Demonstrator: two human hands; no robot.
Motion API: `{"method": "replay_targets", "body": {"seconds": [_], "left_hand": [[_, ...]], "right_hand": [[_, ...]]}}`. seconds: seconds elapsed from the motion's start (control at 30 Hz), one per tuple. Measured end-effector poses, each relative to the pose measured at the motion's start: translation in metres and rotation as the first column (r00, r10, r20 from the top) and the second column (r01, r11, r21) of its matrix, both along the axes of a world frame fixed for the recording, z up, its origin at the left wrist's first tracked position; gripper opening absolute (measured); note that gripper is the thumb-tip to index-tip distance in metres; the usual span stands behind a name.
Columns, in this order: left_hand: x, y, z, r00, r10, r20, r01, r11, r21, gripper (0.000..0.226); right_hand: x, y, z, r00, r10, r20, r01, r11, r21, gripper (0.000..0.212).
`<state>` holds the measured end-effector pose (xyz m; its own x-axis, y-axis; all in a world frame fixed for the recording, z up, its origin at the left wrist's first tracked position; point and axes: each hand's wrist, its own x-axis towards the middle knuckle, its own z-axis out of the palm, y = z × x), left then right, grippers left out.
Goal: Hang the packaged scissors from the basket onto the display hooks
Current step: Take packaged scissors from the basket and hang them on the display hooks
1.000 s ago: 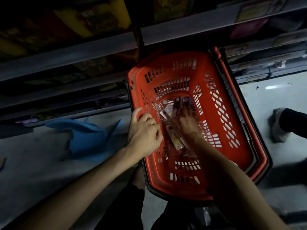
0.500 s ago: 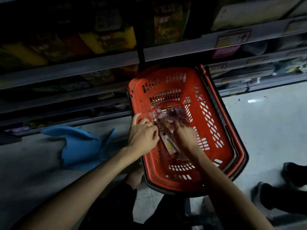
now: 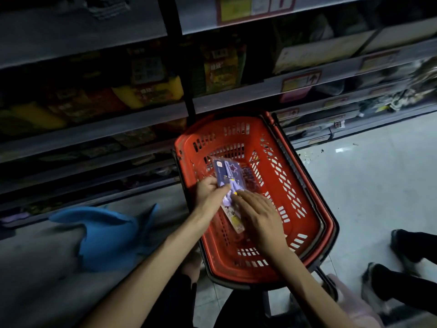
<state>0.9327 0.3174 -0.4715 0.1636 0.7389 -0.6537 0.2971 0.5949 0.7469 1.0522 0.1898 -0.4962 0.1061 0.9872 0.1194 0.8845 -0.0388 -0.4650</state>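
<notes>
Fingers (image 3: 214,184) of the left hand (image 3: 209,196) curl round packs of scissors (image 3: 227,171), held over the red basket (image 3: 305,185) at its 9 o'clock side. The right hand (image 3: 259,210) lies fairly flat on them. The task looks barely begun: nothing hung, no hooks in view. Count: one basket, at least two packs held; whether more lie inside is too dark to tell.

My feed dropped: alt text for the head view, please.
The left hand grips packaged scissors over a red basket on the floor, with the right hand touching the pack. Dim store shelves stand behind.
</notes>
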Motion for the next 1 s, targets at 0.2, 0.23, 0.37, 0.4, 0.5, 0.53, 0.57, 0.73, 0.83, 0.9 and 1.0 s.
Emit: {"method": "replay_targets", "body": {"seconds": [0.2, 0.23, 0.37, 0.4, 0.5, 0.53, 0.57, 0.73, 0.83, 0.9, 1.0], "left_hand": [[-0.021, -0.007, -0.021, 0.916, -0.121, -0.383, 0.28, 0.876, 0.393, 0.01], [-0.025, -0.008, -0.027, 0.904, -0.13, -0.408, 0.318, 0.843, 0.434, 0.011], [-0.031, -0.013, -0.045, 0.86, -0.158, -0.485, 0.431, 0.733, 0.526, 0.014], [-0.031, -0.014, -0.047, 0.857, -0.16, -0.491, 0.442, 0.717, 0.539, 0.015], [-0.031, -0.014, -0.052, 0.848, -0.131, -0.514, 0.448, 0.695, 0.563, 0.014], [-0.032, -0.013, -0.052, 0.849, -0.128, -0.513, 0.447, 0.691, 0.568, 0.013], [-0.032, -0.013, -0.052, 0.847, -0.129, -0.516, 0.453, 0.683, 0.573, 0.013], [-0.03, -0.012, -0.048, 0.836, -0.125, -0.534, 0.467, 0.675, 0.571, 0.01], [-0.03, -0.011, -0.048, 0.838, -0.13, -0.53, 0.463, 0.684, 0.564, 0.012], [-0.03, -0.011, -0.048, 0.841, -0.137, -0.524, 0.462, 0.686, 0.562, 0.013], [-0.03, -0.011, -0.048, 0.835, -0.144, -0.531, 0.473, 0.681, 0.559, 0.016]], "right_hand": [[0.02, 0.005, -0.021, 0.977, -0.151, 0.148, 0.208, 0.814, -0.543, 0.05], [0.023, 0.012, -0.03, 0.975, -0.148, 0.165, 0.22, 0.748, -0.627, 0.048], [0.022, 0.035, -0.079, 0.979, -0.155, 0.132, 0.202, 0.663, -0.721, 0.049], [0.021, 0.037, -0.097, 0.98, -0.151, 0.126, 0.195, 0.676, -0.711, 0.053], [0.017, 0.043, -0.144, 0.979, -0.081, 0.185, 0.189, 0.693, -0.696, 0.089], [0.017, 0.045, -0.158, 0.977, -0.052, 0.205, 0.183, 0.694, -0.697, 0.096], [0.016, 0.047, -0.17, 0.975, -0.022, 0.222, 0.176, 0.684, -0.708, 0.097], [0.008, 0.032, -0.191, 0.959, 0.115, 0.258, 0.131, 0.628, -0.767, 0.07], [0.003, 0.026, -0.182, 0.93, 0.117, 0.349, 0.197, 0.645, -0.739, 0.071], [0.005, 0.028, -0.18, 0.932, 0.109, 0.347, 0.207, 0.624, -0.753, 0.085], [0.01, 0.033, -0.177, 0.94, 0.097, 0.326, 0.204, 0.607, -0.768, 0.083]]}}
